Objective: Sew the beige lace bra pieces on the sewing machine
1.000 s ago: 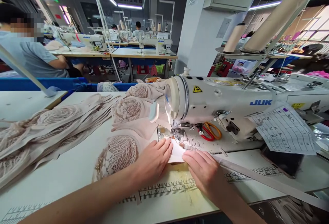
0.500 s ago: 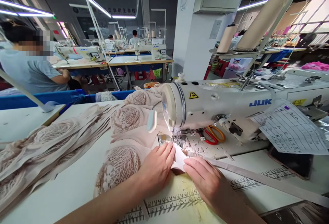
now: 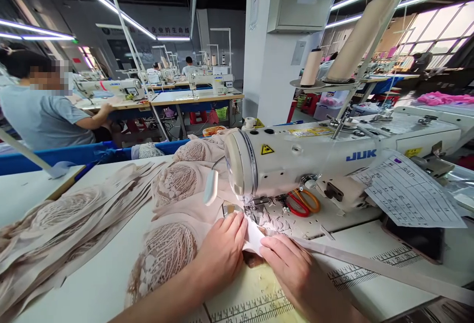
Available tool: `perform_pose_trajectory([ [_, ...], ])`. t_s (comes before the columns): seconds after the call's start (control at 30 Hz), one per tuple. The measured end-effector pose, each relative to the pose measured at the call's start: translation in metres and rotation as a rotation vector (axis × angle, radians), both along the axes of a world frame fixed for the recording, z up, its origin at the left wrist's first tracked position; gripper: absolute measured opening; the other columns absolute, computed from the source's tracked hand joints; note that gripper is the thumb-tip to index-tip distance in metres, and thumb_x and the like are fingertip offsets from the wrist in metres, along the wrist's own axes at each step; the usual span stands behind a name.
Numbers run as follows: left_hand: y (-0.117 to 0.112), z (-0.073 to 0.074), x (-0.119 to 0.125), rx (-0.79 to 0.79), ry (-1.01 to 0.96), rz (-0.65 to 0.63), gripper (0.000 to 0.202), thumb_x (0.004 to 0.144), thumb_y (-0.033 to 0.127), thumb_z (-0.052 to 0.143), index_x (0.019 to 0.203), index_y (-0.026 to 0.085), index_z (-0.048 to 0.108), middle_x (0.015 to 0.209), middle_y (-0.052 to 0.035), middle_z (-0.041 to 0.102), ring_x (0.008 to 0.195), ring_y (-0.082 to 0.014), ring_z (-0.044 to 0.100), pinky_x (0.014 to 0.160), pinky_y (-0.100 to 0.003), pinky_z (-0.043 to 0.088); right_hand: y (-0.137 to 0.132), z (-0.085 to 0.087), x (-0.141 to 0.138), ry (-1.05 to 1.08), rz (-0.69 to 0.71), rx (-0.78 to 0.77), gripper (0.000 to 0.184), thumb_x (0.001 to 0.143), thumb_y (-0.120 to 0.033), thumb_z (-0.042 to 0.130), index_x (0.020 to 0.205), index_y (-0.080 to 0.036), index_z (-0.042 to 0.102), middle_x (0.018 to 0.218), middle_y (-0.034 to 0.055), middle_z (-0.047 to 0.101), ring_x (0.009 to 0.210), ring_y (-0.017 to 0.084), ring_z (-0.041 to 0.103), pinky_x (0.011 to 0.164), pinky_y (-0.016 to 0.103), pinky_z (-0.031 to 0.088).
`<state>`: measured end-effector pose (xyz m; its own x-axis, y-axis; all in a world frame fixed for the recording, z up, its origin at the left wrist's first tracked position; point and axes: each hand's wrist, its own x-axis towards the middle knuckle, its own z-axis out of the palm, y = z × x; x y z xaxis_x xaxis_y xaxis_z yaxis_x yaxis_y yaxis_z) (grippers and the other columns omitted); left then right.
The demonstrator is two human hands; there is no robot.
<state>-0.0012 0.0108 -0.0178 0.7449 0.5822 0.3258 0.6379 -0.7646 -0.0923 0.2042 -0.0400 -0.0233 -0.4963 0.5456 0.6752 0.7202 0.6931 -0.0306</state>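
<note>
Under the sewing machine's needle area (image 3: 247,204) lies a pale piece of bra fabric (image 3: 254,238). My left hand (image 3: 224,244) rests flat on it close to the presser foot, fingers stretched out side by side, its thumb mostly hidden. My right hand (image 3: 291,268) grips the fabric's right edge with bent fingers; the thumb is hidden below. A narrow beige strip (image 3: 355,259) runs from near the foot, behind my right hand, towards the lower right. Beige bras with lace cups (image 3: 166,249) trail in a chain to the left of the machine head (image 3: 240,160).
Red-and-orange-handled scissors (image 3: 304,202) and fabric scraps (image 3: 276,222) lie on the machine bed. Another beige lace pile (image 3: 74,214) covers the table's left. A paper sheet (image 3: 414,189) hangs over a dark phone-like object (image 3: 414,241). A co-worker (image 3: 40,100) sits at the left.
The camera view has shifted, so the machine and hands appear slightly further left and the background lower. My hands keep nearly the same places on the fabric. The co-worker's arm has moved up.
</note>
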Motion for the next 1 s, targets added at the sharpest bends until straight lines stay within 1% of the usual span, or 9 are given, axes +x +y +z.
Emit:
perform_pose_trajectory([
  [0.1, 0.001, 0.001, 0.0, -0.037, 0.0, 0.01, 0.054, 0.083, 0.016, 0.044, 0.134, -0.002, 0.05, 0.137, -0.0233, 0.055, 0.119, -0.0363, 0.055, 0.096, -0.047, 0.049, 0.001, 0.005, -0.002, -0.016, -0.01, 0.02, 0.034, 0.091, 0.001, 0.035, 0.102, -0.014, 0.063, 0.094, 0.0075, 0.066, 0.091, 0.019, 0.062, 0.084, 0.034, 0.055],
  [0.23, 0.001, 0.004, 0.0, -0.065, 0.001, 0.001, 0.055, 0.081, 0.013, 0.044, 0.134, 0.0, 0.049, 0.138, -0.0225, 0.054, 0.12, -0.0359, 0.053, 0.095, -0.048, 0.049, -0.001, 0.016, -0.006, -0.021, -0.022, 0.096, 0.038, 0.092, 0.0, 0.03, 0.096, -0.015, 0.064, 0.087, 0.0063, 0.067, 0.085, 0.018, 0.063, 0.083, 0.032, 0.056],
  [0.33, 0.001, 0.005, 0.0, -0.084, 0.011, 0.018, 0.057, 0.079, 0.012, 0.044, 0.134, 0.001, 0.049, 0.138, -0.022, 0.054, 0.12, -0.036, 0.053, 0.094, -0.049, 0.049, -0.002, 0.02, -0.006, -0.013, -0.033, 0.11, 0.039, 0.092, -0.001, 0.029, 0.095, -0.016, 0.065, 0.085, 0.0058, 0.067, 0.083, 0.017, 0.064, 0.08, 0.03, 0.056],
  [0.5, 0.003, 0.002, 0.0, -0.062, 0.004, 0.023, 0.059, 0.076, 0.011, 0.044, 0.134, 0.003, 0.049, 0.138, -0.0209, 0.054, 0.12, -0.0351, 0.053, 0.092, -0.049, 0.049, -0.002, 0.02, -0.004, -0.075, -0.032, 0.053, 0.039, 0.092, -0.001, 0.029, 0.101, -0.014, 0.065, 0.086, 0.0065, 0.067, 0.084, 0.018, 0.063, 0.08, 0.031, 0.057],
  [0.63, 0.011, 0.0, -0.004, -0.026, -0.02, -0.011, 0.058, 0.075, 0.012, 0.046, 0.131, 0.002, 0.05, 0.136, -0.0224, 0.056, 0.119, -0.0356, 0.054, 0.092, -0.049, 0.049, 0.001, 0.018, -0.007, -0.106, -0.061, 0.091, 0.038, 0.093, -0.003, 0.031, 0.101, -0.013, 0.066, 0.086, 0.0075, 0.068, 0.085, 0.019, 0.064, 0.079, 0.032, 0.056],
  [0.7, 0.014, 0.003, -0.006, -0.007, -0.056, -0.043, 0.056, 0.074, 0.012, 0.048, 0.128, 0.001, 0.052, 0.132, -0.0231, 0.058, 0.118, -0.0355, 0.054, 0.092, -0.049, 0.049, 0.004, 0.018, -0.011, -0.114, -0.088, 0.134, 0.036, 0.093, -0.003, 0.033, 0.099, -0.012, 0.067, 0.084, 0.0076, 0.068, 0.083, 0.019, 0.064, 0.076, 0.031, 0.055],
  [0.77, 0.016, 0.009, -0.008, 0.01, -0.117, -0.094, 0.047, 0.076, 0.012, 0.048, 0.122, 0.003, 0.055, 0.125, -0.0216, 0.062, 0.112, -0.0329, 0.057, 0.09, -0.047, 0.05, 0.007, 0.018, -0.015, -0.139, -0.111, 0.174, 0.033, 0.092, -0.002, 0.036, 0.095, -0.012, 0.067, 0.082, 0.007, 0.068, 0.079, 0.018, 0.064, 0.072, 0.03, 0.054],
  [0.9, 0.012, 0.019, -0.008, 0.022, -0.171, -0.247, 0.021, 0.092, 0.015, 0.043, 0.102, 0.012, 0.061, 0.097, -0.0113, 0.068, 0.089, -0.0214, 0.061, 0.075, -0.036, 0.052, 0.014, 0.016, -0.02, -0.205, -0.124, 0.236, 0.031, 0.089, 0.002, 0.04, 0.09, -0.012, 0.067, 0.078, 0.0061, 0.067, 0.073, 0.018, 0.062, 0.07, 0.031, 0.052],
  [1.0, 0.013, 0.019, -0.009, 0.082, -0.119, -0.311, 0.022, 0.098, 0.016, 0.04, 0.095, 0.013, 0.062, 0.085, -0.0066, 0.066, 0.078, -0.0172, 0.059, 0.067, -0.031, 0.048, 0.017, 0.011, -0.021, -0.223, -0.152, 0.264, 0.029, 0.088, 0.002, 0.043, 0.092, -0.011, 0.069, 0.081, 0.0074, 0.069, 0.076, 0.019, 0.062, 0.072, 0.031, 0.052],
])
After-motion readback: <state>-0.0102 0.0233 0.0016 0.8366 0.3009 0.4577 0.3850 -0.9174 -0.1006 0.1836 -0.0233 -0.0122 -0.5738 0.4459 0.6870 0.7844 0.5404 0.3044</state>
